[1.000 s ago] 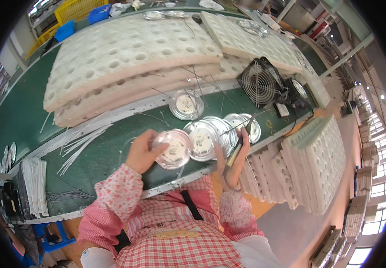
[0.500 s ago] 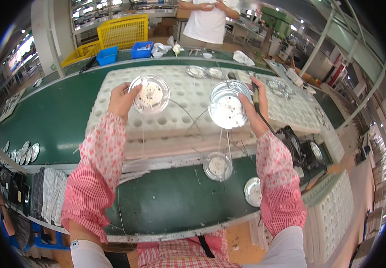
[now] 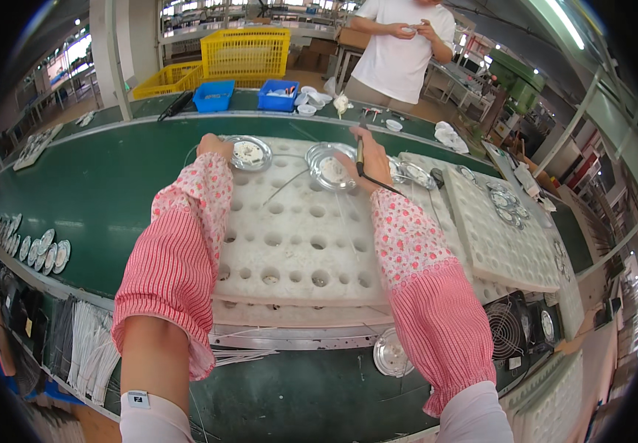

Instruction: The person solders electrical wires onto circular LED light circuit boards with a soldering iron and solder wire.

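Note:
My left hand (image 3: 215, 146) is closed on the left edge of a round silver lamp disc (image 3: 248, 154) with a pale circuit board in its middle. That disc is at the far left corner of a white foam tray (image 3: 295, 225) with rows of round holes. My right hand (image 3: 373, 161) grips a pen-like tool with a black cable, probably a soldering iron (image 3: 360, 156). Its thumb and fingers also hold silver lamp discs (image 3: 330, 168), apparently overlapping, over the tray's far right part. Thin wires trail from the discs. My fingertips are partly hidden.
Another holed foam tray (image 3: 500, 229) lies to the right with lamp discs on it. A loose lamp disc (image 3: 391, 353) sits near the front, beside a black fan (image 3: 507, 330). Blue bins (image 3: 214, 97) and yellow crates (image 3: 245, 55) stand behind. Opposite is a person in white (image 3: 396, 59).
Both hands have moved away from me, lowering their discs to the tray's far side. The view has shifted too. The discs seemed raised nearer to me before.

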A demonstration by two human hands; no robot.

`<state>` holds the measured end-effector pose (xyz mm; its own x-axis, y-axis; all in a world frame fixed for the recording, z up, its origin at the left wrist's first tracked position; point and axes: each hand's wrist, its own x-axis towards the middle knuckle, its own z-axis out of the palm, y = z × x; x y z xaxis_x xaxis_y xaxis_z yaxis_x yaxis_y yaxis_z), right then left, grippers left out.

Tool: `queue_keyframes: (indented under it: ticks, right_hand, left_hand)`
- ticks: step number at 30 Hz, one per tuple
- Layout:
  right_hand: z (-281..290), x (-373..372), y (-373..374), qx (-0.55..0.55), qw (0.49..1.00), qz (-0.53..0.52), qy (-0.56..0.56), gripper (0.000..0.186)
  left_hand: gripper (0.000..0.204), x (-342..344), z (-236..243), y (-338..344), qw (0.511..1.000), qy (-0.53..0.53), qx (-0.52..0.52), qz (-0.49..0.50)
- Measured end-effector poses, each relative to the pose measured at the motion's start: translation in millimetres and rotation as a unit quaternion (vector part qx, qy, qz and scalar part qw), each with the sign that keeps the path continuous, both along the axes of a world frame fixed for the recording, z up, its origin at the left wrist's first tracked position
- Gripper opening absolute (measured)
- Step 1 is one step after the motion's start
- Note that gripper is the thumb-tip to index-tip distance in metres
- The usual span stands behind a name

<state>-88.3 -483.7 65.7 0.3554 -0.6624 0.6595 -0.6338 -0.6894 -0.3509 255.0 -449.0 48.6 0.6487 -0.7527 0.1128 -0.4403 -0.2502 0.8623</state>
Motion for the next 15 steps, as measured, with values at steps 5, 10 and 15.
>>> queue_keyframes:
  ticks: [5, 10, 15]
  right_hand:
    - [14, 32, 33, 0.112, 0.983, 0.007, 0.143, 0.106]
    - [27, 19, 42, 0.060, 0.991, 0.022, 0.119, 0.100]
    - [77, -30, 58, 0.028, 0.991, -0.061, 0.115, 0.096]
  left_hand:
    - [0.043, -13, 17, 21, 0.963, -0.232, 0.136, 0.010]
    - [0.062, -63, 20, 12, 0.928, -0.344, 0.037, -0.135]
    - [0.103, -147, 29, 1, 0.908, -0.317, 0.090, -0.258]
